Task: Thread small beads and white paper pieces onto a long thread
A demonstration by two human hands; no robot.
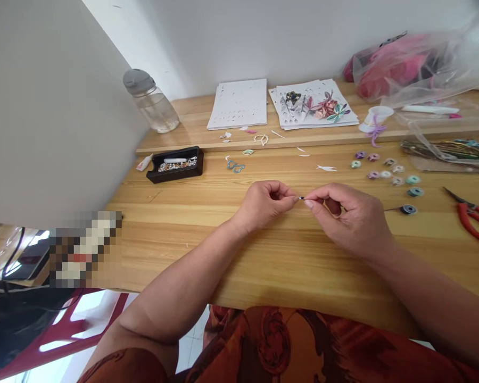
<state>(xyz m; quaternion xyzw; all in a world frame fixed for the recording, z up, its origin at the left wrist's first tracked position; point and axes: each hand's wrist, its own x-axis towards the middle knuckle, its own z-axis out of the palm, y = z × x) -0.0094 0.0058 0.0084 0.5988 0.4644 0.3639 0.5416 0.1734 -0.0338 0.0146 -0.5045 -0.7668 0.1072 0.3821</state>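
Observation:
My left hand [266, 205] is closed in a pinch on a tiny dark piece with a pale spot [300, 198], too small to name. Just to its right, the thumb and forefinger of my right hand [349, 213] pinch what looks like dark thread at the piece's other end. The fingertips of both hands almost meet above the wooden table [287, 266]. A dark spool [408, 209] lies right of my right hand, and its thread runs toward that hand and passes out of sight behind it.
Several small thread spools [373, 174] and red-handled scissors [477, 213] lie to the right. A black tray of beads [178, 165] and a water bottle [154, 103] stand left. White cut-outs [326, 168], paper stacks [239, 103] and a plastic bag [407, 66] are farther back.

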